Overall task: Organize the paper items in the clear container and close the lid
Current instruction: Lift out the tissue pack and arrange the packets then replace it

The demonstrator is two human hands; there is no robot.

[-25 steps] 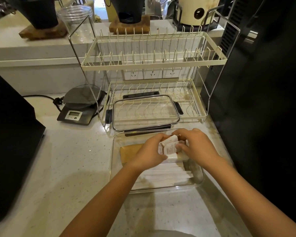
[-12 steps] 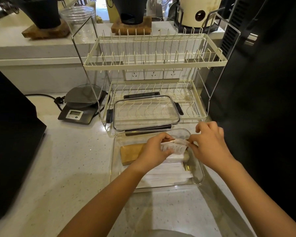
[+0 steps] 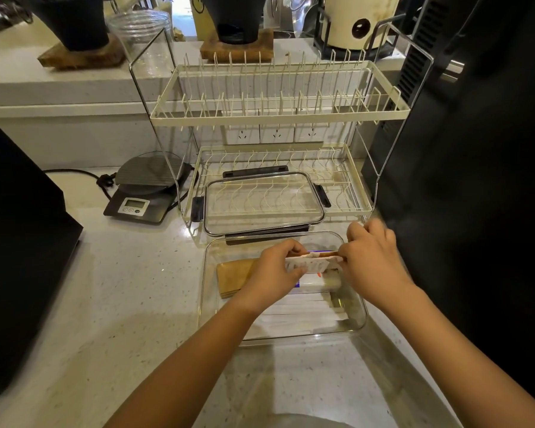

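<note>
A clear rectangular container [image 3: 209, 307] sits on the speckled counter in front of me. Inside lie brown folded napkins [image 3: 233, 278] at the left and long white paper-wrapped items [image 3: 303, 315] along the bottom. My left hand [image 3: 272, 273] and my right hand [image 3: 372, 261] together hold a small stack of white paper packets [image 3: 311, 265] level above the container's far half, one hand at each end. The clear lid [image 3: 263, 203] with black latches rests on the lower shelf of the dish rack just behind the container.
A cream two-tier wire dish rack [image 3: 278, 115] stands behind the container. A digital kitchen scale [image 3: 142, 189] is to its left. A tall black appliance [image 3: 476, 149] is close on the right, and another black machine [image 3: 16, 236] on the left.
The packets were bunched loosely between both hands a second ago. Now they are drawn into a flat, level stack, with my right hand shifted right to grip its end.
</note>
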